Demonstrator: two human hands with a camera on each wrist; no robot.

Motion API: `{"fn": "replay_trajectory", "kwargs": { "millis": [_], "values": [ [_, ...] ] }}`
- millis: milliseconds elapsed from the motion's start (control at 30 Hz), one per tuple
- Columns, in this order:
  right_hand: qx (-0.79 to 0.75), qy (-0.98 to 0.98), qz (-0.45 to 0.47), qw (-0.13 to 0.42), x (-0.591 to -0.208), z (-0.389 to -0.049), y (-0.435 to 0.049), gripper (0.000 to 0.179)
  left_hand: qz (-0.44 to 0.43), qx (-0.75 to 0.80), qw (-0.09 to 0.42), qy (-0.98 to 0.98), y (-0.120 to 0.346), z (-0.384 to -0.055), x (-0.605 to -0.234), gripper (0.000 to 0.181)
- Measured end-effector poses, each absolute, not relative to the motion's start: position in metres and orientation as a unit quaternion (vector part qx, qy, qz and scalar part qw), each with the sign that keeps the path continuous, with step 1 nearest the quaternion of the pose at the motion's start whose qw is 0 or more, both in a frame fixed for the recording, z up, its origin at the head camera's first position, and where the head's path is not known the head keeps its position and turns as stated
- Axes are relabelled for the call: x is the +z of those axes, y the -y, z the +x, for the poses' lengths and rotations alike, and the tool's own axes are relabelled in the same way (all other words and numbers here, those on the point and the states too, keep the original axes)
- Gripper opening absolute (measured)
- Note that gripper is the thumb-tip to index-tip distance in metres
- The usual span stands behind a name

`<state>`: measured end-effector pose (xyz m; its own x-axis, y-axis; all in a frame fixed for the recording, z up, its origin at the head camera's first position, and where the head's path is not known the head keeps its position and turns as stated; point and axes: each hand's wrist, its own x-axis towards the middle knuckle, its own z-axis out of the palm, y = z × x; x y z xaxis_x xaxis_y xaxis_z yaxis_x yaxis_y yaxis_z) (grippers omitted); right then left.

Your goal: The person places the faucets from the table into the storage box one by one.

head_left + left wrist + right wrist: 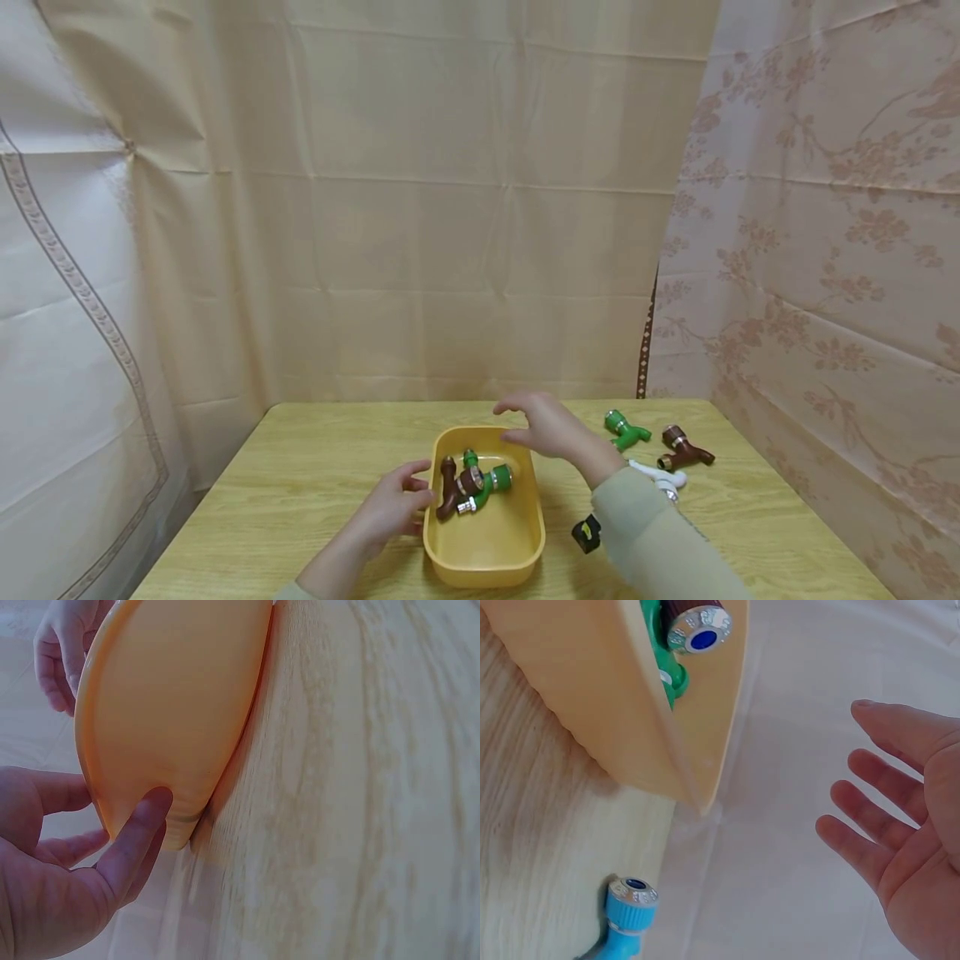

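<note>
A yellow plastic tub stands on the table, holding a brown tap and green taps with silver collars, heaped toward its left and far side. My left hand is at the tub's left wall; in the left wrist view its extended fingers touch the outside of that wall. Above the far right rim is my right hand, fingers spread, with nothing in it. The right wrist view shows this right hand apart from the tub.
Right of the tub lie a green tap, a brown tap, a white tap partly behind the sleeve, and a small black object. A blue-looking tap shows in the right wrist view. Curtains hang behind the table.
</note>
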<state>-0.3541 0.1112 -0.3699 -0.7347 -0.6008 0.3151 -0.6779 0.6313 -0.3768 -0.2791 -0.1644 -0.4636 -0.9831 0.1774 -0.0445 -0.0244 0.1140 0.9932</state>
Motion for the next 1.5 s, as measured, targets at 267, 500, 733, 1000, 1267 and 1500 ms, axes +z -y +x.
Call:
{"fn": "replay_trajectory", "kwargs": {
  "millis": [267, 500, 733, 1000, 1267, 1500],
  "values": [
    [0.253, 0.901, 0.339, 0.092, -0.366, -0.356, -0.123, 0.034, 0.049, 0.663, 0.081, -0.743, 0.164, -0.278, -0.465, 0.061],
    [0.269, 0.898, 0.335, 0.092, -0.361, -0.356, -0.134, 0.037, 0.049, 0.663, 0.081, -0.742, 0.164, -0.279, -0.466, 0.061],
    [0.266, 0.901, 0.327, 0.108, -0.362, -0.36, -0.143, 0.037, 0.046, 0.661, 0.081, -0.745, 0.164, -0.279, -0.468, 0.06],
    [0.263, 0.905, 0.309, 0.125, -0.364, -0.361, -0.153, 0.041, 0.045, 0.662, 0.079, -0.744, 0.164, -0.279, -0.468, 0.061],
    [0.275, 0.903, 0.302, 0.131, -0.37, -0.367, -0.166, 0.042, 0.045, 0.664, 0.076, -0.742, 0.164, -0.279, -0.465, 0.06],
    [0.28, 0.908, 0.283, 0.127, -0.376, -0.373, -0.177, 0.045, 0.049, 0.663, 0.075, -0.744, 0.164, -0.279, -0.464, 0.06]
  ]
}}
